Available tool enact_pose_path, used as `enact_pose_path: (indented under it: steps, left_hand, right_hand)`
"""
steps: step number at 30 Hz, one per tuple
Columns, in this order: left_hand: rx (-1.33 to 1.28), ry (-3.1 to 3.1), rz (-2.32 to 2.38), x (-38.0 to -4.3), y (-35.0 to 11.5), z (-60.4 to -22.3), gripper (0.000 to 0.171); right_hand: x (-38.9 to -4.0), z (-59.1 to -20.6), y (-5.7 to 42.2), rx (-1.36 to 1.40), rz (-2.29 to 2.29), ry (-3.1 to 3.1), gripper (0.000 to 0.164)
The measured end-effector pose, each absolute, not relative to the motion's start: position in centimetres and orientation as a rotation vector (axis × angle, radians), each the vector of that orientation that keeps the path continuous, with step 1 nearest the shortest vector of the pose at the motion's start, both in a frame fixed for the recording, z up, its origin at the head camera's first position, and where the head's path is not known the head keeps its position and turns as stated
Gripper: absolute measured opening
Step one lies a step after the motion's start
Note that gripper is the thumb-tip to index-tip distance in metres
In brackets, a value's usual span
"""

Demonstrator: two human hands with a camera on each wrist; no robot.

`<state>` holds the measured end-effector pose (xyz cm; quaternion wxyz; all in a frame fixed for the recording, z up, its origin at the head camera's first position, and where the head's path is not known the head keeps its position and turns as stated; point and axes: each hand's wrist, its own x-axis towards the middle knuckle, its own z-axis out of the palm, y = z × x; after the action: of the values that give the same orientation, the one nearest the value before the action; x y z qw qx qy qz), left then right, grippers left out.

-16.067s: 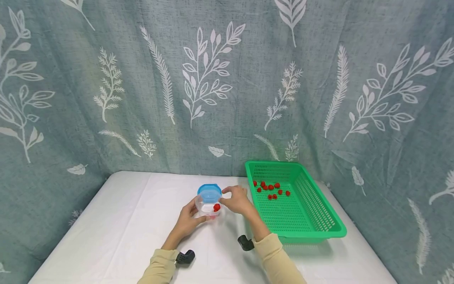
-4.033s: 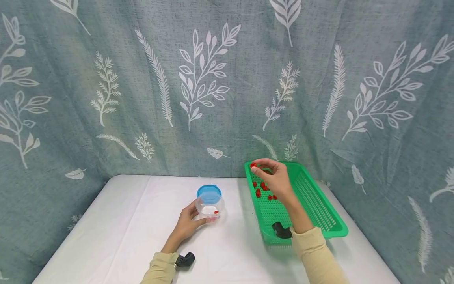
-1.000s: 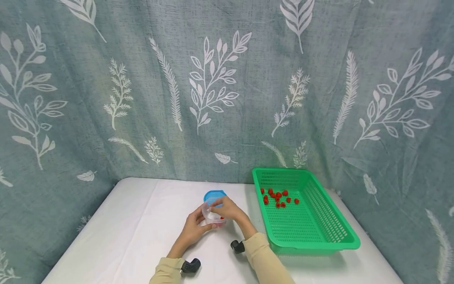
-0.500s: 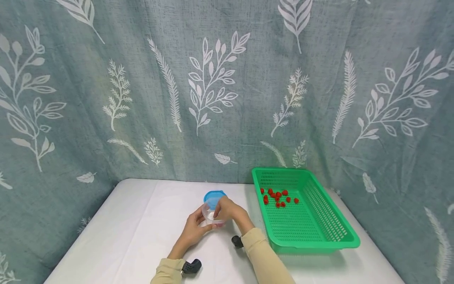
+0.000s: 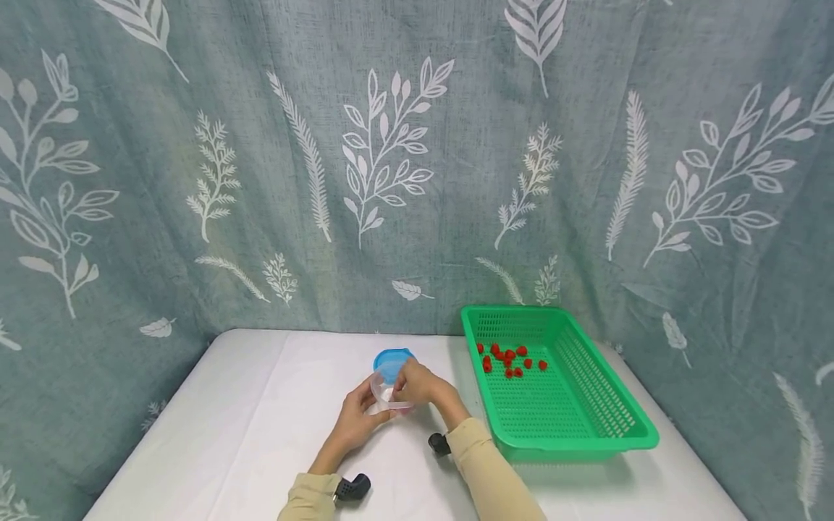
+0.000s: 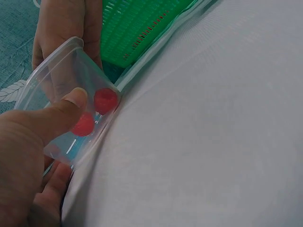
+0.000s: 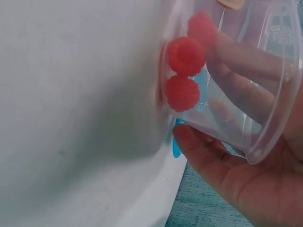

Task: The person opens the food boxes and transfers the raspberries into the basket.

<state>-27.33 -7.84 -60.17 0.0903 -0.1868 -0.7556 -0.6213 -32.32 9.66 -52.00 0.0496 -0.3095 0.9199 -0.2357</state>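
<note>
My left hand (image 5: 356,416) grips a clear plastic container (image 5: 378,394), thumb (image 6: 57,113) across its near wall. The container is tilted low over the table. Through its wall in the right wrist view show red raspberries (image 7: 184,56) near the bottom. My right hand (image 5: 420,382) reaches down into the mouth, fingers bent. In the right wrist view one fingertip lies right at the upper raspberry (image 7: 201,28); I cannot tell whether it is pinched. The container's blue lid (image 5: 393,356) shows just behind it.
A green plastic basket (image 5: 554,405) with perforated walls stands on the right of the white-covered table (image 5: 260,434). Several raspberries (image 5: 510,354) lie toward its back left. A patterned grey-green curtain (image 5: 313,275) hangs behind the table.
Four seconds ago my right hand pinched a raspberry above the basket; now it is inside the container, deeper than one second ago. The left hand has kept its grip.
</note>
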Motion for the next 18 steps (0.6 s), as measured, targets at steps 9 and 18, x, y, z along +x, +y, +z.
enact_pose_path:
  steps: [9, 18]
  left_hand:
    - [-0.557, -2.215, -1.884, -27.60, -7.85, -59.67, 0.082]
    - [-0.572, -2.174, -1.943, -27.36, -7.76, -59.87, 0.082]
  right_hand:
    - [-31.86, -51.62, 9.39, -0.807, -0.784, 2.859, 0.008]
    - [-32.05, -52.02, 9.73, -0.884, -0.760, 2.831, 0.011]
